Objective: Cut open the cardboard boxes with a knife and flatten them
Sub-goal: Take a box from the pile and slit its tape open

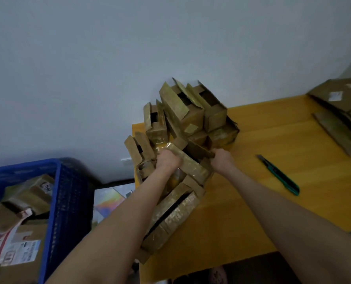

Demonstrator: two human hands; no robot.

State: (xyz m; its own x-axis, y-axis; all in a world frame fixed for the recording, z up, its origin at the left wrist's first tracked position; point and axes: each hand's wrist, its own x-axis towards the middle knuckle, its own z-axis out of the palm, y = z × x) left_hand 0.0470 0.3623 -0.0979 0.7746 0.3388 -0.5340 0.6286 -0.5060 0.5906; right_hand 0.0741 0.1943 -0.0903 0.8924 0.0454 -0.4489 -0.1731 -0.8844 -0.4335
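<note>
Our left hand [167, 161] and right hand [221, 160] both grip the taped box [191, 168] between them; the knife [279, 175] lies slantwise on the table [273, 212], nearer our right.

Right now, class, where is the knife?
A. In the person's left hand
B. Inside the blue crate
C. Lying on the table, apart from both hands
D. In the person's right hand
C: the green-handled knife lies flat on the yellow table, to the right of the right hand, while that hand and the left hand both hold a cardboard box.
</note>
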